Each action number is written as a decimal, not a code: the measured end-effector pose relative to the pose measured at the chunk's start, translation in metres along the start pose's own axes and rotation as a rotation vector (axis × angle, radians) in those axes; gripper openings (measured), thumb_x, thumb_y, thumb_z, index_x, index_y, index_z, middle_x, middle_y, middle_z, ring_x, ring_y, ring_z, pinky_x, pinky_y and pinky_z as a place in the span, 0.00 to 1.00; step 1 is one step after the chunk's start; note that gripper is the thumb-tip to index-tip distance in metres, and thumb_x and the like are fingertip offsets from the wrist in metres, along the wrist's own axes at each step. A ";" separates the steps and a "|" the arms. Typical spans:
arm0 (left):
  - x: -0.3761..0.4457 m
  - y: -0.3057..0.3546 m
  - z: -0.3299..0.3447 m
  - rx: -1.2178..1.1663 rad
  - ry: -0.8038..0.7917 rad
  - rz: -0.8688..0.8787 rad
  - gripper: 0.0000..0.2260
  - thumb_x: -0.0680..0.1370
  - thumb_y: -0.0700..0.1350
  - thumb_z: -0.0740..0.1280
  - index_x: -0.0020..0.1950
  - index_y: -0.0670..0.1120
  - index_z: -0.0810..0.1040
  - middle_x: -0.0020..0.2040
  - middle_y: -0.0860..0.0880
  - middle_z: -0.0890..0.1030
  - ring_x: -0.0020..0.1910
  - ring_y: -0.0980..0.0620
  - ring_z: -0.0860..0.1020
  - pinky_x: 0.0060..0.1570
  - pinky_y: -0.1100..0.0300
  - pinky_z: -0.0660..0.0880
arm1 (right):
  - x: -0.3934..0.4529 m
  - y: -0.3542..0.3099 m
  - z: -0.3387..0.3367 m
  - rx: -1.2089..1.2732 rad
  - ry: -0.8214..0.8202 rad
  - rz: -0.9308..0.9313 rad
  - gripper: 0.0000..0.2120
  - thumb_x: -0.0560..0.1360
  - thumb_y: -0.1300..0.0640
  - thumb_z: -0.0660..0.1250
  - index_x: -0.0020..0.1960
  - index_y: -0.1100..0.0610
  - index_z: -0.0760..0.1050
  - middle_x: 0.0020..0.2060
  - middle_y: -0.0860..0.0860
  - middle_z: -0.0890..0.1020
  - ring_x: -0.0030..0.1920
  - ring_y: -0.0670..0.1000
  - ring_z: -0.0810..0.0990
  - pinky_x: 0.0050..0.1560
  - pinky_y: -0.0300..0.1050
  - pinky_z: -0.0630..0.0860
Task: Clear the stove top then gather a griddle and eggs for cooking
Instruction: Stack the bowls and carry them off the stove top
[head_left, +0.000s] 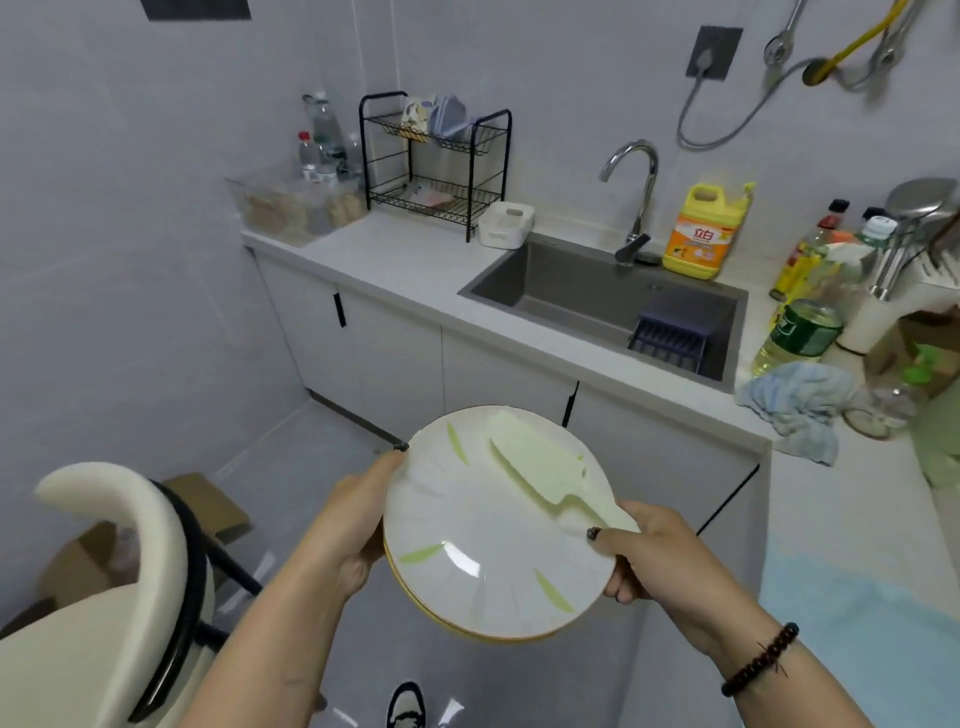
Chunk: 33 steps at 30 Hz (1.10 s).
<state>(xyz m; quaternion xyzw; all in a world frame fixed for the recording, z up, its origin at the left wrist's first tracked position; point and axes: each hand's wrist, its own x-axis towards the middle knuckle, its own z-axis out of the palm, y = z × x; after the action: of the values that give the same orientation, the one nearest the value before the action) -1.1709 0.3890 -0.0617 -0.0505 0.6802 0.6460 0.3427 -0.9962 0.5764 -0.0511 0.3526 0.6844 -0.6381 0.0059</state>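
Far L: cream chair (119, 530) w/ black frame, cardboard box (208, 499) on floor behind it. Left hand (358, 519) grips L rim of plates (467, 545), fingers curled under, thumb tip on top edge. Plates = stack of white ones w/ green leaf marks, held in air over the floor, in front of cabinet, tilted a bit. Pale green knife (540, 467) lies on top plate, blade pointing up-left, handle toward R. Right hand (654, 551) holds R rim, thumb pressed on knife handle, fingers curled beneath; bead bracelet (761, 660) on that wrist. Behind, on counter (395, 254): bottles, black rack (436, 166), white box (506, 223), then sink (587, 296) w/ tap (634, 192), yellow soap jug (701, 228), oil bottles (800, 312), blue rag (795, 400) at counter edge. No stove, griddle or eggs in view.
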 end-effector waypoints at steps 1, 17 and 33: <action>0.018 0.006 -0.004 0.002 0.009 0.001 0.13 0.74 0.50 0.68 0.48 0.40 0.81 0.42 0.43 0.82 0.41 0.44 0.78 0.45 0.53 0.74 | 0.019 -0.006 0.004 -0.001 -0.006 0.007 0.09 0.77 0.67 0.60 0.50 0.64 0.78 0.27 0.54 0.76 0.26 0.49 0.73 0.27 0.39 0.70; 0.269 0.170 -0.074 0.148 -0.002 0.092 0.12 0.73 0.50 0.63 0.44 0.42 0.77 0.40 0.45 0.75 0.39 0.47 0.73 0.43 0.53 0.66 | 0.279 -0.154 0.095 0.069 -0.006 -0.007 0.09 0.77 0.67 0.59 0.46 0.60 0.78 0.28 0.54 0.74 0.28 0.49 0.69 0.26 0.38 0.67; 0.490 0.273 -0.078 0.035 0.231 0.046 0.11 0.75 0.48 0.65 0.48 0.40 0.70 0.41 0.43 0.75 0.38 0.46 0.74 0.35 0.56 0.68 | 0.540 -0.279 0.104 -0.008 -0.126 0.030 0.08 0.78 0.65 0.61 0.51 0.60 0.78 0.25 0.52 0.76 0.25 0.49 0.72 0.26 0.39 0.69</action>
<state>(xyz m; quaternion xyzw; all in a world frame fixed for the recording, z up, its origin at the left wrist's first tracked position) -1.7141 0.5444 -0.0970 -0.1029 0.7271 0.6318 0.2481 -1.5848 0.7596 -0.0754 0.3220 0.6799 -0.6561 0.0601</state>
